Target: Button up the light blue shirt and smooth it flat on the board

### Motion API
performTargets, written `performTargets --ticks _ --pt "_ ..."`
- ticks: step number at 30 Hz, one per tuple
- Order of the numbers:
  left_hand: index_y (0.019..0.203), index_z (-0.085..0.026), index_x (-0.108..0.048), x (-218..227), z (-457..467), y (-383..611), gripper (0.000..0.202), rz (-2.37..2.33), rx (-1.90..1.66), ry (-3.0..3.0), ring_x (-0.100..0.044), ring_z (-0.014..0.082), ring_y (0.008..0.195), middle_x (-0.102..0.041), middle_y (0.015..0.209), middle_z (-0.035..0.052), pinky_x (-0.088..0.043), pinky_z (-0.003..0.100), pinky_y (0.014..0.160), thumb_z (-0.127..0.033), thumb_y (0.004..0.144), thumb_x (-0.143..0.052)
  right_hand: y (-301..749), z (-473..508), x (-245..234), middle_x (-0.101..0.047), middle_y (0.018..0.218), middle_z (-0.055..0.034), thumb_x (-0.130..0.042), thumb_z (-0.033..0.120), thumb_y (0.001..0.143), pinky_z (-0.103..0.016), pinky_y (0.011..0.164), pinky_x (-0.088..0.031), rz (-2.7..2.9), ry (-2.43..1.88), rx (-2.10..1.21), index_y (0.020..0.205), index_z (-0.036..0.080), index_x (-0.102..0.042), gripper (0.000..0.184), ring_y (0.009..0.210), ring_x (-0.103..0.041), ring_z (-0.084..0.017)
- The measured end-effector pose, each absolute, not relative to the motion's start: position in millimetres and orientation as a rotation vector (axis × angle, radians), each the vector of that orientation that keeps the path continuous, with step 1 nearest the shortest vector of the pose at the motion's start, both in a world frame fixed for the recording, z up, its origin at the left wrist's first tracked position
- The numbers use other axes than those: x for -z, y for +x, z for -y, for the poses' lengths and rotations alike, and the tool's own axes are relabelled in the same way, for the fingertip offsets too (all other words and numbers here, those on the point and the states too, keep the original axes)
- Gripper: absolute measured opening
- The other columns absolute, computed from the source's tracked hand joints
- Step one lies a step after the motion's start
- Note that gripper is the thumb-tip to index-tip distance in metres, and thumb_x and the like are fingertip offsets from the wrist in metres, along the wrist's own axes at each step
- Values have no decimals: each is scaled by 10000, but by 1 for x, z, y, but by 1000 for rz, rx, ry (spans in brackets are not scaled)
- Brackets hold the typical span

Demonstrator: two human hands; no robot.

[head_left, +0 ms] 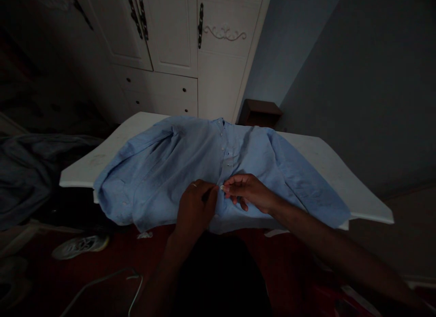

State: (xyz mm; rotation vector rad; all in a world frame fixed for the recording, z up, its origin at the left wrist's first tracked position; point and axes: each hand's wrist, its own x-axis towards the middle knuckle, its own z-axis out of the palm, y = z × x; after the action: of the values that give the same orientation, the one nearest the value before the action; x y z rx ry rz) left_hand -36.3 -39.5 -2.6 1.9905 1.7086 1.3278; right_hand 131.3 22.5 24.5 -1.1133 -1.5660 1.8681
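A light blue button-up shirt lies spread face up on a white table, collar pointing away from me. Both hands meet at its front placket near the lower edge. My left hand pinches the fabric of the placket, fingers closed. Just to its right, my right hand pinches a small white button between thumb and forefinger, the other fingers curled. The two hands almost touch.
A white wardrobe with dark handles and drawers stands behind the table. A brown stand sits in the corner. Dark cloth lies at the left. A sneaker and a cable rest on the red floor.
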Motion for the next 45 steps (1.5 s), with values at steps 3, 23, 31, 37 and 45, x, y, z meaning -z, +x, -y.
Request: performTargets --ticks 3,23,31,37,45 --pt "1049 -190 -679 6 44 -46 220 -1859 -1379 2128 -614 275 1093 -670 1140 120 -488 455 927 -300 917 -542 136 -21 -18 -660 781 -38 -709 508 763 -172 347 -430 1720 -1085 -1711 876 146 -641 385 565 -590 -109" --pt "1430 -173 -422 35 56 -153 772 -2134 -839 2563 -449 367 1339 -477 1448 197 -320 567 1114 -698 864 -451 266 26 26 -251 1593 -120 -427 567 962 -504 1147 -360 2570 -1232 270 1578 248 -11 809 1430 -333 -296" --pt "1427 -140 -396 38 56 -170 913 -2167 -883 2510 -426 411 1337 -430 1471 226 -347 571 1094 -751 767 -550 288 32 34 -357 1542 -158 -443 408 995 -526 1098 -422 2541 -1190 365 1580 217 -59 726 1382 -414 -314" --pt "1432 -176 -381 37 56 -186 851 -2023 -945 2485 -397 400 1361 -395 1505 193 -326 580 1108 -749 811 -478 292 36 37 -355 1544 -149 -457 315 993 -526 1098 -426 2512 -1164 371 1580 228 -61 713 1389 -408 -301" --pt "1058 -210 -646 33 83 -211 418 -2414 -1607 1377 -627 277 1046 -673 1098 69 -497 465 945 -564 880 -514 304 23 7 -504 1456 -65 -447 498 967 -483 1073 -460 2318 -1438 -245 1447 291 -445 522 1312 -509 -284"
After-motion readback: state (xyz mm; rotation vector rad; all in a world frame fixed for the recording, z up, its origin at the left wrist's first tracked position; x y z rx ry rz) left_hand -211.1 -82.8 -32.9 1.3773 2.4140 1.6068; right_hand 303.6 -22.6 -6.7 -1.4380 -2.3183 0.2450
